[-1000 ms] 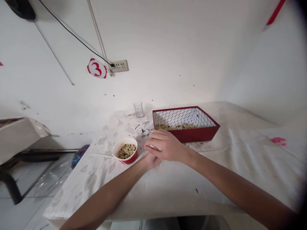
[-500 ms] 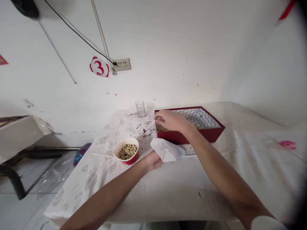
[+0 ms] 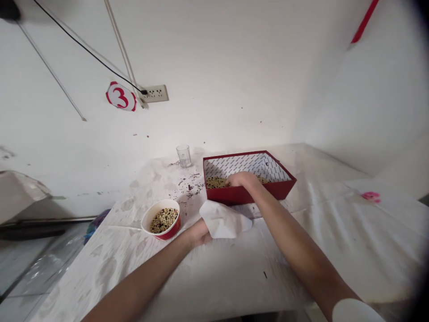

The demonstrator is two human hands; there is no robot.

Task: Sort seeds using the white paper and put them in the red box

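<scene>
My right hand [image 3: 241, 179] reaches over the front wall of a dark red box [image 3: 246, 195] and dips into the mixed yellow and black beans [image 3: 216, 182] inside. Its fingers are curled downward, and the tips are hidden, so what they hold does not show. My left hand [image 3: 201, 232] is closed on a limp white cloth [image 3: 225, 219] just in front of the box. The cloth covers most of those fingers. To the left of that hand stands a red and white paper bowl [image 3: 172, 231], partly filled with the same kind of beans.
A clear glass [image 3: 184, 156] stands behind the bowl, near the wall. Small dark scraps [image 3: 190, 190] are scattered between glass and box. A pale patterned tablecloth [image 3: 231, 277] covers the table. A socket strip [image 3: 156, 93] with a plugged-in cable is on the wall.
My right hand has moved from above the box's left end down into the beans, farther right along the box. My left hand keeps its hold on the cloth. The whole view has shifted.
</scene>
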